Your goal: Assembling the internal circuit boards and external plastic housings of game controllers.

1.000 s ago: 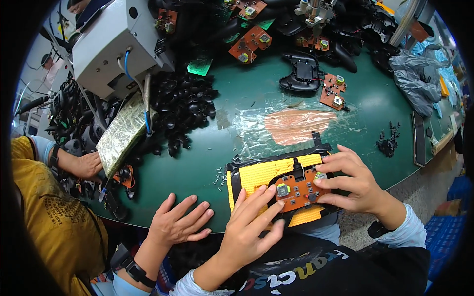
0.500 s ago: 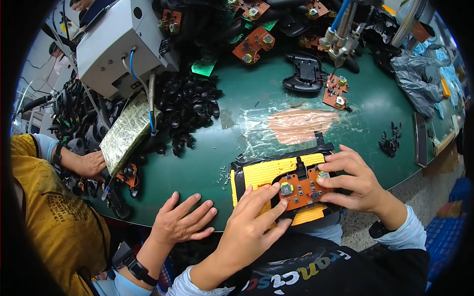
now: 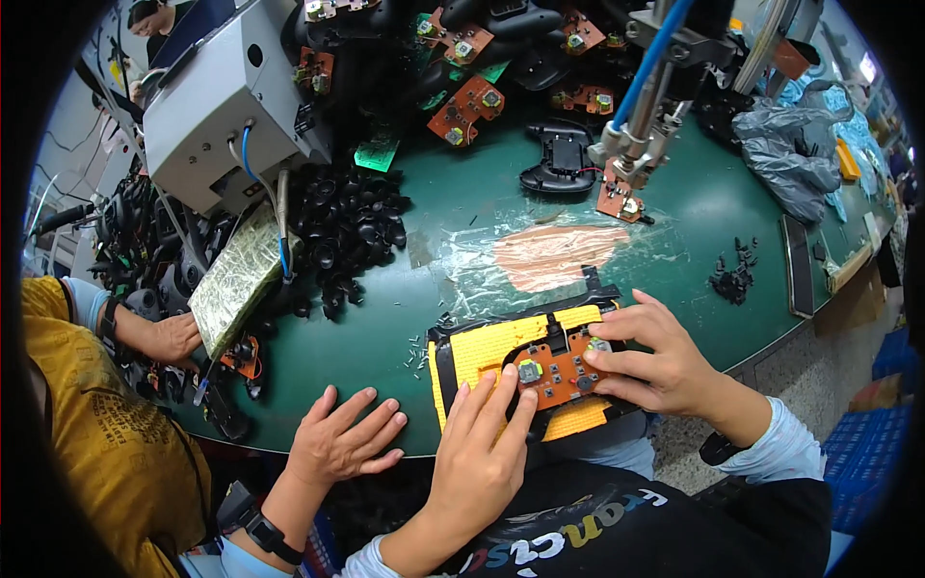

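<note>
An orange circuit board [image 3: 559,371] with small grey joystick modules lies on a yellow-and-black fixture [image 3: 482,352] at the near edge of the green table. My left hand [image 3: 482,453] lies over the fixture's near side, its fingertips pressing on the board's left end. My right hand [image 3: 655,361] holds the board's right end with fingers and thumb. A co-worker's hand [image 3: 342,443], with a watch on its wrist, rests flat on the table edge just left of mine.
A driver tool on a blue hose [image 3: 641,125] hangs over the far table, above a black controller shell [image 3: 559,159] and loose orange boards [image 3: 467,111]. A grey machine [image 3: 222,106] and a heap of black parts [image 3: 337,231] stand at left. Taped plastic film [image 3: 549,255] lies mid-table.
The hanging driver with the blue hose has come down further into view at the top. My hands stay on the board, with the fingers only slightly shifted.
</note>
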A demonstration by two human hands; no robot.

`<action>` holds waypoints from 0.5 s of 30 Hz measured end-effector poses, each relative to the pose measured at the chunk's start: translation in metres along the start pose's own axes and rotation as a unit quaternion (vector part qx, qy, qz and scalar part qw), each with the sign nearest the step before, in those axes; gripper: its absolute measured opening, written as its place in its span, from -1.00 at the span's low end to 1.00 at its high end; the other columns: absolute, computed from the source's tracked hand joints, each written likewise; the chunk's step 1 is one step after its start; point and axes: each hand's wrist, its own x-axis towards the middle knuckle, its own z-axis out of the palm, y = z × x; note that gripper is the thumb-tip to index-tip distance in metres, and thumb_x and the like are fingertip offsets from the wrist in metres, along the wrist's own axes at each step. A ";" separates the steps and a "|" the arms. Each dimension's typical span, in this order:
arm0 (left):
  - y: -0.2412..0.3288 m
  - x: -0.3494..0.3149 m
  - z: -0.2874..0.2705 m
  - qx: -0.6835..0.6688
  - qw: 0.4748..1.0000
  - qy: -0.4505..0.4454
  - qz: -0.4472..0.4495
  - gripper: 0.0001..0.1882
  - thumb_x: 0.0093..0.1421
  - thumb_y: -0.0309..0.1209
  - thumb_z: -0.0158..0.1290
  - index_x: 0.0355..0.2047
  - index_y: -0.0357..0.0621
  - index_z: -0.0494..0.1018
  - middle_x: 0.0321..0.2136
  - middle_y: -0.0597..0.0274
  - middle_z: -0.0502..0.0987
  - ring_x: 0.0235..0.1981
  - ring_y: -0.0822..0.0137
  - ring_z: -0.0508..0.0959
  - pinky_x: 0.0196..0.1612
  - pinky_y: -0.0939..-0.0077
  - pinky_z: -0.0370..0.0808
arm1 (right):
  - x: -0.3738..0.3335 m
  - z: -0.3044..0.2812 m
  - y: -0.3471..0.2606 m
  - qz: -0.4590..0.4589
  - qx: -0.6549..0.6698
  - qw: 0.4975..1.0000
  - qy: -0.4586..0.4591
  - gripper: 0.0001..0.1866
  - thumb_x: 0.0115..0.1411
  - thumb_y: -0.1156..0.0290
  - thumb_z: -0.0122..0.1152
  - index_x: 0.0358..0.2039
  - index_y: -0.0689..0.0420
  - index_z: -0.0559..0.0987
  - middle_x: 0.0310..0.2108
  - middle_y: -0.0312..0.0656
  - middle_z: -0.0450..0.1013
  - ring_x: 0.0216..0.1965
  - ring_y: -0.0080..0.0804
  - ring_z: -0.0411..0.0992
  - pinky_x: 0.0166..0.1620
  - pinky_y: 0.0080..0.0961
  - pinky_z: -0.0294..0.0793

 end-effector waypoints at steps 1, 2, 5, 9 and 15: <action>0.004 0.001 0.001 0.000 1.000 0.005 0.003 -0.54 0.00 -0.56 0.17 -0.01 -0.17 0.49 0.04 -0.07 0.44 0.14 -0.06 0.39 0.19 -0.02 0.28 | 0.000 -0.001 0.000 -0.008 -0.027 1.000 -0.003 -0.57 -0.06 0.24 0.45 -0.12 -0.09 0.61 -0.05 -0.28 0.44 0.01 -0.21 0.42 0.16 0.11 0.26; 0.010 0.003 0.000 -0.021 1.000 0.012 -0.005 -0.52 0.00 -0.48 0.22 -0.01 -0.17 0.49 0.05 -0.09 0.42 0.13 -0.07 0.40 0.19 -0.03 0.28 | -0.003 -0.001 0.003 -0.008 -0.015 1.000 -0.012 -0.56 -0.01 0.22 0.41 -0.07 -0.10 0.58 -0.05 -0.27 0.42 0.00 -0.22 0.41 0.15 0.11 0.27; 0.003 0.003 0.009 -0.021 1.000 0.017 0.000 -0.44 -0.04 -0.29 0.33 0.00 -0.15 0.48 0.08 -0.12 0.39 0.11 -0.09 0.41 0.18 -0.05 0.29 | 0.002 -0.005 -0.002 -0.001 -0.026 0.999 -0.034 -0.56 0.00 0.25 0.40 -0.05 -0.07 0.56 -0.09 -0.25 0.40 -0.02 -0.21 0.39 0.15 0.10 0.26; -0.004 -0.001 0.018 -0.034 0.998 0.052 0.017 -0.43 -0.07 -0.30 0.35 -0.01 -0.13 0.49 0.06 -0.11 0.39 0.11 -0.10 0.41 0.16 -0.05 0.32 | 0.022 -0.019 -0.011 -0.026 -0.034 0.996 -0.077 -0.58 0.03 0.32 0.36 -0.05 -0.04 0.55 -0.16 -0.13 0.36 -0.14 -0.14 0.33 0.04 -0.11 0.29; -0.004 0.000 0.020 -0.052 0.996 0.067 0.017 -0.45 -0.08 -0.31 0.35 -0.04 -0.14 0.51 0.04 -0.11 0.40 0.09 -0.11 0.42 0.15 -0.06 0.33 | 0.022 -0.020 -0.003 -0.055 -0.034 0.994 -0.093 -0.59 0.02 0.37 0.37 -0.07 -0.03 0.56 -0.18 -0.11 0.33 -0.19 -0.14 0.30 -0.04 -0.23 0.27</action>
